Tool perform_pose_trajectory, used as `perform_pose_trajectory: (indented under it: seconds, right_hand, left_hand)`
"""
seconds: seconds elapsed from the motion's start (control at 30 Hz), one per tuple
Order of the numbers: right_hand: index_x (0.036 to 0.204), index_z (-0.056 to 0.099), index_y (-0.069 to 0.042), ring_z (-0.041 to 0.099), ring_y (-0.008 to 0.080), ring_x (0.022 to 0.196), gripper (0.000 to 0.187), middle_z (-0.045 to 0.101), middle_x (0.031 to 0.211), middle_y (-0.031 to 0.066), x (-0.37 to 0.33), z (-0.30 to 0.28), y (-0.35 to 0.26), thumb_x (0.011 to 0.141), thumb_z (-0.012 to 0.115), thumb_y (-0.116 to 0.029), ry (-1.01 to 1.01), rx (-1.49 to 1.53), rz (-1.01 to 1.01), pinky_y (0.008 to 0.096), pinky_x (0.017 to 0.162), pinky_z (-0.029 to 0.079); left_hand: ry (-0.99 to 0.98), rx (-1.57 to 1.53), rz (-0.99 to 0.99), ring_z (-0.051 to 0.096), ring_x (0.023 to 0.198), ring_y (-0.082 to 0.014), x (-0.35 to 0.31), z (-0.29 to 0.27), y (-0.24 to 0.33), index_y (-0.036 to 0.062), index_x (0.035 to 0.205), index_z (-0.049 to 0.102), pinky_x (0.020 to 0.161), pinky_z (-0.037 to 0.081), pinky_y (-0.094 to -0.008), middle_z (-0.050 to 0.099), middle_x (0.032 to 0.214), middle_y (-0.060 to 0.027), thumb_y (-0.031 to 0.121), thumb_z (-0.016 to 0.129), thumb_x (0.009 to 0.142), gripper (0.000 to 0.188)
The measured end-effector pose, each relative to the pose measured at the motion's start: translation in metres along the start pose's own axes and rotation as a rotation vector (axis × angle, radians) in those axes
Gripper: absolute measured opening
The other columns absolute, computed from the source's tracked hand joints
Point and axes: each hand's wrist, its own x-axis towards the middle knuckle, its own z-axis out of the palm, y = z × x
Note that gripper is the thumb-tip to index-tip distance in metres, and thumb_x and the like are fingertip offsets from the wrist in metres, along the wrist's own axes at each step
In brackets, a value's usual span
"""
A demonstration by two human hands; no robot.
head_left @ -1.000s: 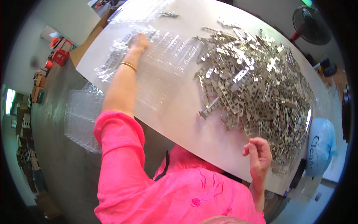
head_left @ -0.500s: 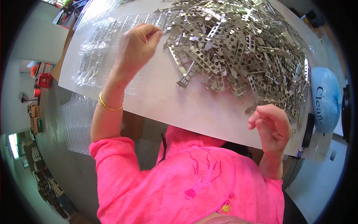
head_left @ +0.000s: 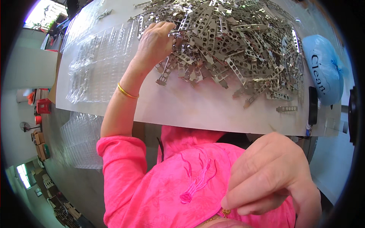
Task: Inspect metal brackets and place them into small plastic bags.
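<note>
My left hand reaches to the left edge of a big pile of perforated metal strips. Its fingers curl round a thin metal strip, seen edge-on and jutting right from the fingertips. My right hand is raised large in front of my chest, off the table. Its fingers bend down and together near a gold pendant; whether anything is between them is hidden. Left of the pile lie clear plastic trays with slots, some of them wrapped in crinkled film.
A tied blue bag sits at the table's right side, beside a black oblong object. One loose strip lies near the front right of the white table. More clear trays are stacked below the table's left edge.
My left hand has moved right, from over the trays to the pile's edge. My right hand has come off the table's front right and up before my chest. The view has shifted.
</note>
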Motion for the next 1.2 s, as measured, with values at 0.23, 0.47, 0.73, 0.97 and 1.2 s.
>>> perform_pose_trajectory:
  seconds: [0.23, 0.47, 0.73, 0.97, 1.2]
  right_hand:
    - [0.103, 0.07, -0.007, 0.061, 0.022, 0.06, 0.021, 0.065, 0.086, 0.0156, -0.007, -0.008, -0.009, 0.087, 0.063, 0.005, 0.113, -0.144, 0.105, 0.03, 0.049, 0.047]
    - [0.102, 0.067, -0.003, 0.061, 0.0195, 0.06, 0.014, 0.064, 0.082, 0.0124, 0.002, -0.021, -0.01, 0.09, 0.061, 0.002, 0.18, -0.266, 0.211, 0.0293, 0.051, 0.047]
    - [0.127, 0.057, 0.004, 0.06, 0.0116, 0.078, 0.033, 0.062, 0.103, 0.0101, 0.023, -0.074, 0.023, 0.094, 0.06, 0.0, 0.131, -0.621, 0.329, 0.0252, 0.067, 0.049]
    - [0.142, 0.048, -0.005, 0.06, 0.0112, 0.096, 0.05, 0.059, 0.117, 0.008, 0.034, -0.105, 0.064, 0.094, 0.064, -0.002, 0.318, -0.655, 0.44, 0.0252, 0.085, 0.051]
    - [0.135, 0.054, -0.002, 0.063, 0.0093, 0.094, 0.038, 0.066, 0.104, 0.0042, 0.034, -0.12, 0.069, 0.097, 0.06, 0.0, 0.251, -0.531, 0.542, 0.0243, 0.087, 0.053]
  left_hand:
    - [-0.034, 0.016, -0.039, 0.067, 0.096, -0.0319, 0.011, 0.014, 0.009, 0.0051, 0.106, 0.071, 0.09, 0.05, -0.0408, 0.073, 0.096, -0.0137, 0.007, 0.063, 0.086, 0.022]
    - [0.085, -0.139, -0.169, 0.072, 0.082, -0.0296, 0.009, 0.008, 0.008, 0.0045, 0.11, 0.072, 0.075, 0.054, -0.035, 0.073, 0.091, -0.0156, 0.009, 0.063, 0.092, 0.021]
    - [0.057, -0.615, -0.269, 0.068, 0.077, -0.0132, 0.008, -0.02, 0.043, 0.0033, 0.114, 0.071, 0.072, 0.052, -0.0263, 0.074, 0.088, -0.0082, 0.01, 0.06, 0.098, 0.021]
    - [-0.447, -1.317, -0.372, 0.061, 0.074, -0.0057, -0.001, -0.029, 0.082, -0.0004, 0.121, 0.064, 0.066, 0.048, -0.0199, 0.07, 0.085, -0.0041, 0.011, 0.056, 0.101, 0.024]
    - [-0.548, -1.422, -0.359, 0.059, 0.072, -0.0047, -0.003, -0.009, 0.081, 0.0003, 0.117, 0.062, 0.063, 0.045, -0.0186, 0.068, 0.085, -0.0016, 0.013, 0.059, 0.101, 0.021]
